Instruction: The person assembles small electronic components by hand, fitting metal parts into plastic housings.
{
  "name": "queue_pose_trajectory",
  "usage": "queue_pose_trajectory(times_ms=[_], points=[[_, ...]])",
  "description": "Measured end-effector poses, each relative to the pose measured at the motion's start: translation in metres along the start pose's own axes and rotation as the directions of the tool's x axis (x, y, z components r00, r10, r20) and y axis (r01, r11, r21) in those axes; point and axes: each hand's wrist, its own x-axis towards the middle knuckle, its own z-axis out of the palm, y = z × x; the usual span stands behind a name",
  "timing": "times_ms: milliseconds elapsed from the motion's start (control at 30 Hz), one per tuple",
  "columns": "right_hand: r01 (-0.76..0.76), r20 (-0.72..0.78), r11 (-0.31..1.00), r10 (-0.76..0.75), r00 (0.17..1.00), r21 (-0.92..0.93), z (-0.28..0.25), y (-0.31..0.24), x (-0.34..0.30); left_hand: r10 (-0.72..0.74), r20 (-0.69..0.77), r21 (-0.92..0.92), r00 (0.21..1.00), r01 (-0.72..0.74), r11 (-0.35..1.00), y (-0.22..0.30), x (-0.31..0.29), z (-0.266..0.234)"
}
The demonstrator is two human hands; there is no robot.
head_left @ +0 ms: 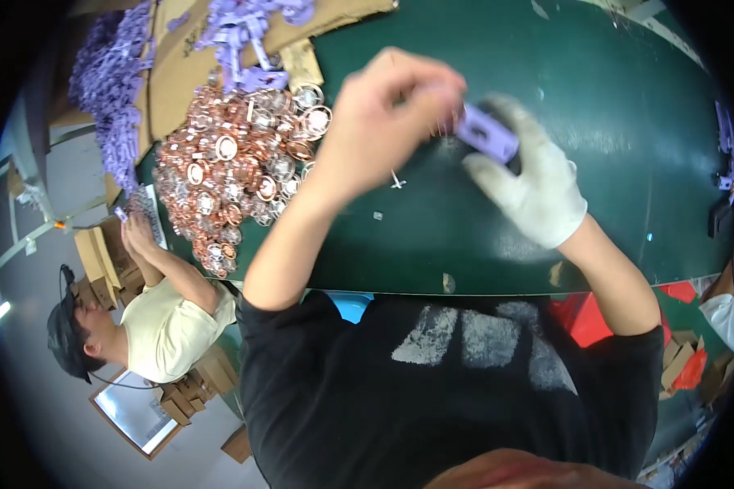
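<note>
My right hand (542, 183), in a white glove, holds a purple plastic piece (488, 135) with a dark opening between thumb and fingers, above the green table (457, 257). My bare left hand (383, 118) is closed in a pinch right at the piece's left end. Whatever its fingertips grip is blurred and too small to name. Below the hands, a small white cross-shaped part (397, 180) and a small clear bit (378, 216) lie on the tabletop. Left of my left forearm spreads a heap of round copper-coloured and clear parts (236, 163).
Purple plastic pieces (240, 33) lie on a cardboard sheet (342, 16) at the far left, with a bigger purple heap (110, 98) beyond. More purple parts (727, 155) sit at the right edge. Another person (171, 334) works at the left. A red container (583, 318) stands below the near edge.
</note>
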Motion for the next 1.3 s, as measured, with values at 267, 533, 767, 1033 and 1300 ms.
queue_pose_trajectory(times_ms=[267,533,767,1033,1300], points=[[-0.007,-0.080,0.993,0.016,0.997,0.120,0.010,0.017,0.009,0.506,-0.373,0.697,0.777,-0.126,0.706,-0.016,0.157,-0.085],[0.046,-0.074,0.997,-0.042,0.996,0.058,0.014,0.018,0.011,0.047,-0.495,0.858,0.867,0.481,0.180,-0.035,0.077,-0.118],[0.023,-0.058,0.994,-0.017,0.998,0.110,0.011,0.015,0.012,0.387,-0.434,0.837,0.813,0.206,0.506,-0.007,0.044,-0.119],[-0.359,0.409,0.390,-0.050,0.911,0.848,0.009,0.013,0.011,0.754,-0.045,0.893,0.655,-0.312,0.325,-0.008,-0.039,0.022],[-0.399,0.338,0.602,0.217,0.916,0.692,-0.002,0.006,0.015,0.483,-0.022,0.794,0.875,-0.278,0.540,-0.021,-0.058,-0.016]])
